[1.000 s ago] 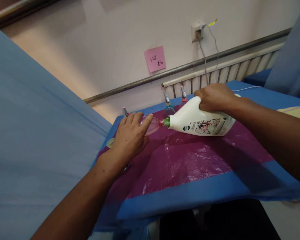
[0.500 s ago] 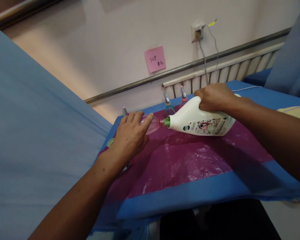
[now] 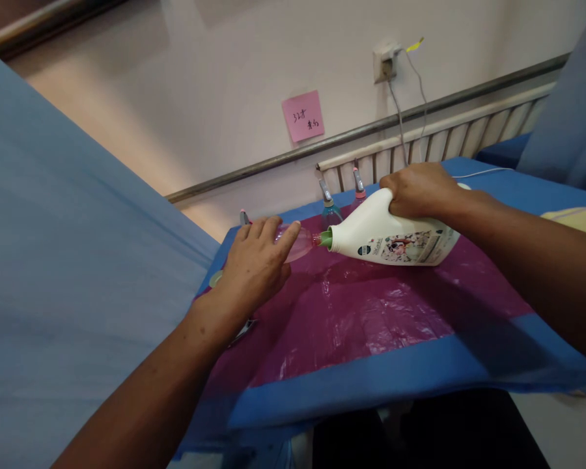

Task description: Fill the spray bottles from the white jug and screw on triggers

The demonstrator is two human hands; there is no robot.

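Note:
My right hand (image 3: 420, 189) is wrapped round the handle of a large white detergent bottle (image 3: 400, 244), which lies tilted well over with its green spout (image 3: 325, 237) pointing left. The spout meets the neck of a clear pink plastic bottle (image 3: 297, 242), also tipped on its side. Around the body of that pink bottle is my left hand (image 3: 258, 257), closed on it and hiding its base. Whether liquid flows between the two mouths cannot be made out.
Behind stand a blue spray bottle (image 3: 331, 212) and a pink-topped spray bottle (image 3: 359, 185). A shiny magenta sheet (image 3: 351, 319) covers the blue table (image 3: 371, 371). A blue curtain (image 3: 78, 260) hangs at left. On the wall are a pink note (image 3: 303, 117) and a socket (image 3: 385, 62).
Almost nothing differs. Both hands keep their grip, and the two bottles stay mouth to mouth in the same place.

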